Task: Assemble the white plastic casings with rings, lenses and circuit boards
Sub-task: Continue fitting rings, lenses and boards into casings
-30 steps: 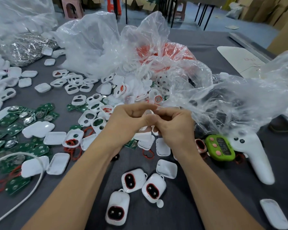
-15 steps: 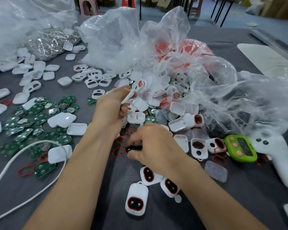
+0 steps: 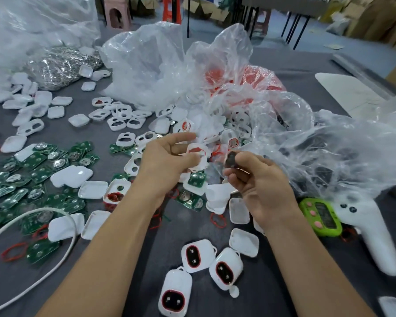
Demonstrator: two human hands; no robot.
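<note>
Head view: a white casing (image 3: 199,156) fitted with a red ring (image 3: 195,150) is held above the bench (image 3: 165,248) in the curled fingers of the left hand (image 3: 167,161). Just beside it, a dark lens (image 3: 231,159) is pinched by the right hand (image 3: 261,188). Three assembled casings (image 3: 198,256) are laid nearer.

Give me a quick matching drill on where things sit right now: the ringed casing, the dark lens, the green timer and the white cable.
Things:
1. ringed casing
2. dark lens
3. green timer
4. white cable

Places:
A. on the table beside the white controller, at the right
B. pinched in the right hand
C. curving across the circuit boards, at the left
D. held in the left hand

Pairs: 1-D, 2-B, 3-A, 4-C.
</note>
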